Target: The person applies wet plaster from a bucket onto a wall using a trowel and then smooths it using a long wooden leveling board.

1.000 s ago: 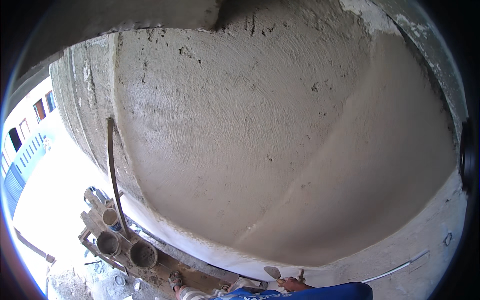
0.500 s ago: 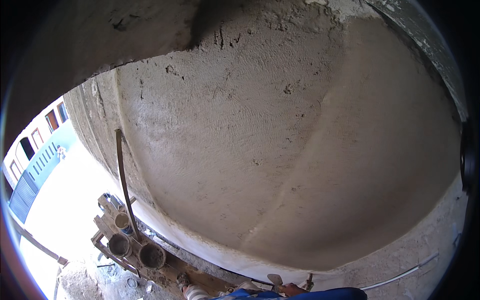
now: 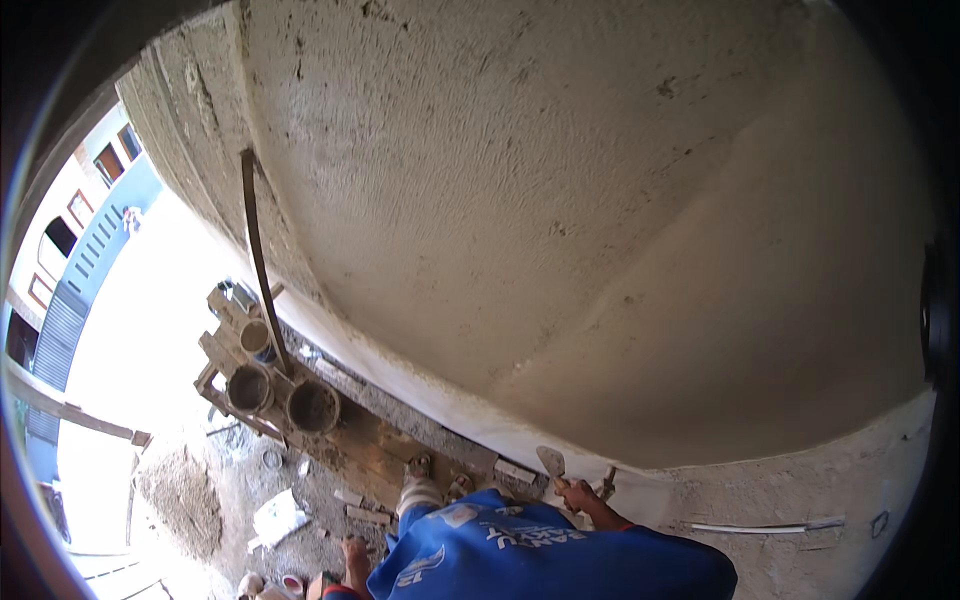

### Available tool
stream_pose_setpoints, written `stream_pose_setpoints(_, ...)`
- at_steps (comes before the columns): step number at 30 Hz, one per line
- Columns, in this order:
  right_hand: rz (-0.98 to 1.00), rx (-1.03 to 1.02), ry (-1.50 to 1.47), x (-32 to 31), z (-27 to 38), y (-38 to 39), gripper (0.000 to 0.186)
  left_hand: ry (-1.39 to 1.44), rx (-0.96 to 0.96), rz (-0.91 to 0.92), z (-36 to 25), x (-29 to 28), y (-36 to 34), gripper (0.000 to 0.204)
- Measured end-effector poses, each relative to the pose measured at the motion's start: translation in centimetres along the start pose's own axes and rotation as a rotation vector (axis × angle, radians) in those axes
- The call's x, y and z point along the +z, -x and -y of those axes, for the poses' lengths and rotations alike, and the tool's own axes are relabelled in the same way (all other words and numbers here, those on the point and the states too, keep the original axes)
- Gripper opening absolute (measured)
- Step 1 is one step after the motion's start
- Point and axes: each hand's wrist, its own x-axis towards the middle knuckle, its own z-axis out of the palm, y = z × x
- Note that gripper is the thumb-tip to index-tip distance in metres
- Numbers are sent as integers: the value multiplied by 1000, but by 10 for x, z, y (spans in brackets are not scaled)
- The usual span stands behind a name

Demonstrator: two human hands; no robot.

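My right hand (image 3: 576,496) is closed on the handle of a trowel (image 3: 551,462), its blade pointing up in front of the plastered wall (image 3: 450,230). Just beyond that hand, a short stick-like piece (image 3: 608,481) stands at the wall's lower edge. Out to the left of my body hangs my left hand (image 3: 355,552), low over the ground; its fingers are too small and unclear to show whether they hold anything. A wooden plank platform (image 3: 375,450) runs beneath me, with one of my feet on it.
On the platform's left end stand a large bucket (image 3: 314,407), a smaller bucket (image 3: 249,388) and another container (image 3: 256,338). A dark upright pole (image 3: 256,240) rises beside them. Below lie a sand heap (image 3: 180,495) and a white sheet (image 3: 278,518). A thin white pipe (image 3: 750,528) is at right.
The view has tilted downward, so the wall and buckets sit higher in the picture. My torso and left hand have come into sight. The trowel is still in my right hand.
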Motion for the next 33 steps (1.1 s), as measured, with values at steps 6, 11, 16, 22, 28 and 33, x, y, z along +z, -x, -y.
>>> stream_pose_setpoints(6, 11, 1, 46, 35, 16, 17, 32, 44, 97, 11, 1, -37, -22, 47)
stream_pose_setpoints(11, -27, 27, 61, 50, 40, 63, 29, -72, 16, -66, -57, -19, 36, 45)
stream_pose_setpoints(16, 22, 186, 41, 43, 30, 65, 35, -87, -1, -123, -13, -28, 48, 38)
stream_pose_setpoints(22, -64, 196, 136, 47, 48, 75, 36, -72, -40, -148, -6, -27, 73, 33)
stream_pose_setpoints(28, -16, 273, 26, 55, 28, 31, 32, -114, -155, -91, -22, -42, 44, 38)
stream_pose_setpoints(33, -14, 223, 213, 95, 62, 8, 32, -181, -233, -24, -8, -73, -16, 47)
